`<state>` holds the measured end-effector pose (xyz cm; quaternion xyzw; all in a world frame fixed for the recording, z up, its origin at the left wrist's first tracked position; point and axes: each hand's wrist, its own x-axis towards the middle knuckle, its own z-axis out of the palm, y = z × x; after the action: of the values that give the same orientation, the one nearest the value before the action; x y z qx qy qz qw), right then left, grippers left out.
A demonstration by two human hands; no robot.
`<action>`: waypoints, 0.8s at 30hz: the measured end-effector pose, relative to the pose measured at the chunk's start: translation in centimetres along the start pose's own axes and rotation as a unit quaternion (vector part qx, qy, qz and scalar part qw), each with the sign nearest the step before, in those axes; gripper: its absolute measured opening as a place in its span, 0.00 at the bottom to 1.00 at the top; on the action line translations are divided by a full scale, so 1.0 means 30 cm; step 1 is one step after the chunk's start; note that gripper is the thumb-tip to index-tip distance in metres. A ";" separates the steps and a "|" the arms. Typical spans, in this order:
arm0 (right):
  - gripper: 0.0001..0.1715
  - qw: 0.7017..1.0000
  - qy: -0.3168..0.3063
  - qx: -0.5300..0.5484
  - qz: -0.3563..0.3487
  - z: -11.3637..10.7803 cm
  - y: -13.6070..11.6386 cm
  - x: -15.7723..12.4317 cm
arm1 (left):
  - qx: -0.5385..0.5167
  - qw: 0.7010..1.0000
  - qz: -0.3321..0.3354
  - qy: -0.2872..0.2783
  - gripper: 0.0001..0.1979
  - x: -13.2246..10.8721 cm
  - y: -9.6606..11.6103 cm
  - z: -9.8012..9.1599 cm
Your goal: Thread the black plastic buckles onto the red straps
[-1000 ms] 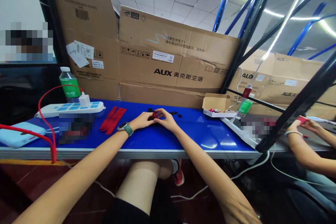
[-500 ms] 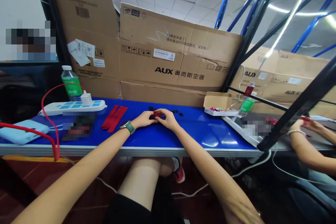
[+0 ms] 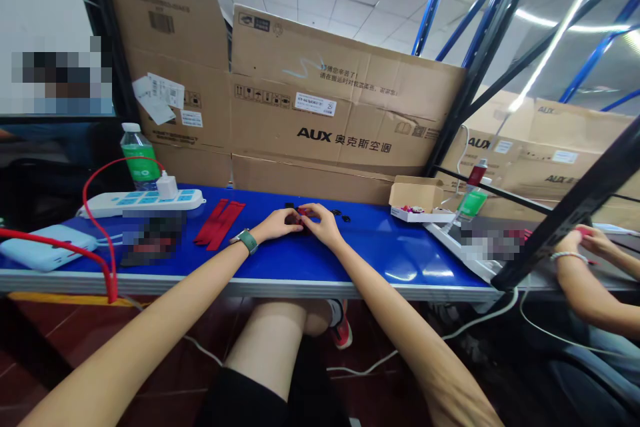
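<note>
Your left hand [image 3: 273, 225] and right hand [image 3: 320, 223] close on a small red-and-black piece [image 3: 299, 217], mostly hidden in your grip. Red strips [image 3: 220, 225] lie nearby on the blue table [image 3: 390, 257].

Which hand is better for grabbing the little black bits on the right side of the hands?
Probably the right hand. The small black pieces lie just beyond its fingers on the blue table. The left hand, with the watch, is farther away, on the other side of the right hand.

The blue workbench [image 3: 400, 260] holds a power strip [image 3: 140, 203], red strips [image 3: 220, 224], a power bank [image 3: 47, 247].
</note>
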<state>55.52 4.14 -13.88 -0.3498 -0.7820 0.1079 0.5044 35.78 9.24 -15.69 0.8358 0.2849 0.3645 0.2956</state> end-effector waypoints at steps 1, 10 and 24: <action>0.14 1.000 -0.002 -0.010 0.004 -0.004 -0.004 0.000 | -0.013 1.000 0.001 0.007 0.18 0.003 -0.008 -0.002; 0.10 0.998 -0.048 -0.035 0.010 -0.028 -0.007 -0.007 | -0.058 0.998 0.005 0.032 0.16 0.009 -0.037 -0.015; 0.10 0.998 -0.022 -0.050 -0.003 -0.031 -0.006 -0.001 | -0.109 0.992 0.010 0.065 0.20 0.008 0.009 -0.032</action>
<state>56.25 3.83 -13.39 -0.3699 -0.7985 0.0747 0.4691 35.26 9.51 -14.87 0.7757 0.2537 0.4501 0.3624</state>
